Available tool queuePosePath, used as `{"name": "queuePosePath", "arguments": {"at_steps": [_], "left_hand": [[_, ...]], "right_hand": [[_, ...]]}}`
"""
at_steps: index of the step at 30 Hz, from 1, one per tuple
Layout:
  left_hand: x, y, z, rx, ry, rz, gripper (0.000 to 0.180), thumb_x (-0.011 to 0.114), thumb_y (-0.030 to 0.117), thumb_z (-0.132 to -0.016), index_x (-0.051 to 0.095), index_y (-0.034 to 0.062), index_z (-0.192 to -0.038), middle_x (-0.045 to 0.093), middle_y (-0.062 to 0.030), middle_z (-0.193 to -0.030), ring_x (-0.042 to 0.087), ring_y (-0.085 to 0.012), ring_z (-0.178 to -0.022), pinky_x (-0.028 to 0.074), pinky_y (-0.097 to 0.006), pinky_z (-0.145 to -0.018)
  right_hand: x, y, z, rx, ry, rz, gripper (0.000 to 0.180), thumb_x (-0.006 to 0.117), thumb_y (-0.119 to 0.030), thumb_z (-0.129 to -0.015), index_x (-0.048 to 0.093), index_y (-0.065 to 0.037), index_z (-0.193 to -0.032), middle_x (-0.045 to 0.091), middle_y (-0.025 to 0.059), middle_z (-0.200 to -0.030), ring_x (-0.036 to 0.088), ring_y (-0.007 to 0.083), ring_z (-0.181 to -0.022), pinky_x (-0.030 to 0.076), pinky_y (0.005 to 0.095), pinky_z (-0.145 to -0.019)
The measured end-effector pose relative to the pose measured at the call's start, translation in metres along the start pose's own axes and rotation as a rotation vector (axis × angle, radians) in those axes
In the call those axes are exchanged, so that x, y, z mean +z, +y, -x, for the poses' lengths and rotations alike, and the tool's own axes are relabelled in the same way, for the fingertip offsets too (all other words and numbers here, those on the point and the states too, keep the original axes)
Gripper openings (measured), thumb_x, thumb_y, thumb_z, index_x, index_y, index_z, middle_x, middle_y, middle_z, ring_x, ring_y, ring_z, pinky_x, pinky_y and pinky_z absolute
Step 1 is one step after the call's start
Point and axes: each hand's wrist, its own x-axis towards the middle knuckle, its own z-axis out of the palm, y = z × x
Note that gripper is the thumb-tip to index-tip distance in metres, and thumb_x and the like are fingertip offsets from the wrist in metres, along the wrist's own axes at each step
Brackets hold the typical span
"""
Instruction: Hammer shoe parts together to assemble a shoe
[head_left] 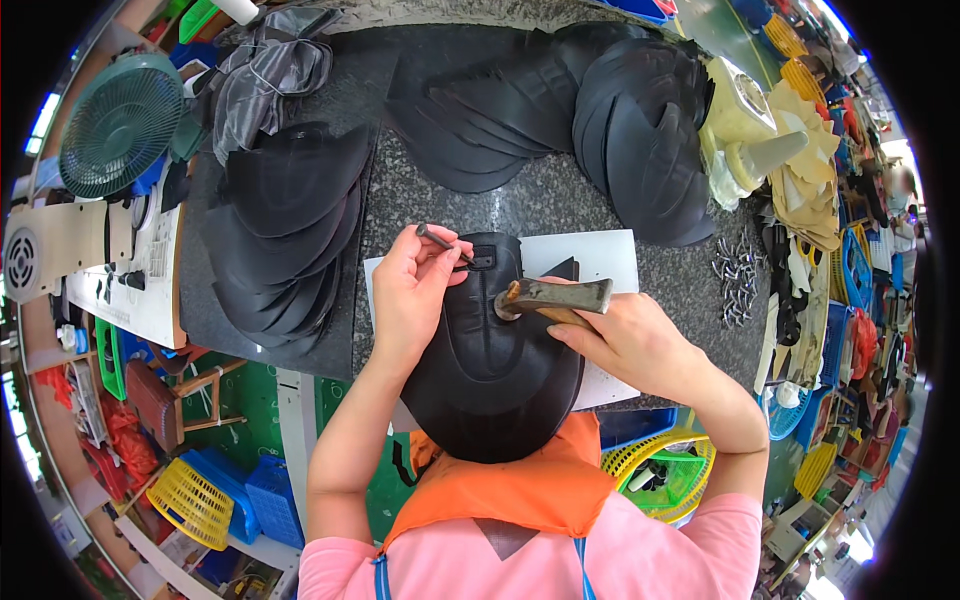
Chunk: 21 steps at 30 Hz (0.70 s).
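Observation:
A black moulded panel (480, 400) with a rounded near end lies before me on a white board (590, 256). Between the fingertips of my left hand (412, 300) is a thin dark metal punch (437, 238), slanting toward a small rectangular fitting (484, 258) at the panel's far end. Whether its tip touches the fitting, I cannot tell. My right hand (640, 340) is wrapped round the wooden handle of a hammer (560, 296). The hammer's worn metal head is over the panel, right of the fitting.
Stacked black panels (285, 220) lie to the left, with more stacks (640, 140) at the back. Small metal pieces (738, 275) are scattered on the right of the speckled stone top (420, 190). A green fan (122, 125) stands far left; a yellow basket (625, 462) sits below the edge.

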Motion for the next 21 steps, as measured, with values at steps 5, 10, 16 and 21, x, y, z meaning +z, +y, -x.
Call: {"name": "queuePosePath", "arguments": {"at_steps": [5,10,16,21], "left_hand": [[0.004,0.004,0.004,0.023,0.025,-0.070,0.009,0.055,0.000,-0.092,0.056,0.0011,-0.101,0.066,-0.0081,-0.095,0.065,-0.0129,-0.088,0.055,-0.026,-0.075],[0.008,0.005,0.008,0.117,0.016,-0.278,0.010,0.057,-0.002,-0.089,0.059,0.0014,-0.098,0.067,-0.0058,-0.088,0.066,-0.0116,-0.082,0.055,-0.026,-0.073],[0.011,0.001,0.005,0.163,0.024,-0.272,0.007,0.053,0.001,-0.093,0.056,0.0012,-0.099,0.067,-0.0092,-0.090,0.066,-0.0137,-0.081,0.056,-0.027,-0.071],[0.006,-0.002,-0.001,0.037,-0.055,0.009,0.007,0.052,0.001,-0.094,0.054,0.0005,-0.101,0.066,-0.0096,-0.095,0.065,-0.0151,-0.089,0.056,-0.028,-0.077]], "right_hand": [[-0.040,-0.019,-0.007,0.148,-0.111,0.084,0.032,0.067,-0.020,-0.084,0.062,-0.003,-0.111,0.063,0.0154,-0.081,0.061,0.0337,-0.068,0.049,0.0389,-0.061],[-0.065,-0.050,-0.009,-0.085,0.471,-0.146,0.025,0.067,-0.014,-0.083,0.061,-0.002,-0.104,0.061,0.0120,-0.073,0.062,0.0275,-0.072,0.049,0.0342,-0.058],[-0.050,-0.038,-0.020,0.054,0.053,0.309,0.018,0.069,-0.011,-0.081,0.062,-0.004,-0.095,0.058,0.0149,-0.078,0.058,0.0274,-0.065,0.047,0.0335,-0.059],[-0.057,-0.036,-0.014,-0.130,0.299,0.064,0.019,0.068,-0.012,-0.082,0.064,-0.001,-0.097,0.062,0.0127,-0.081,0.061,0.0246,-0.063,0.048,0.0316,-0.058]]}}
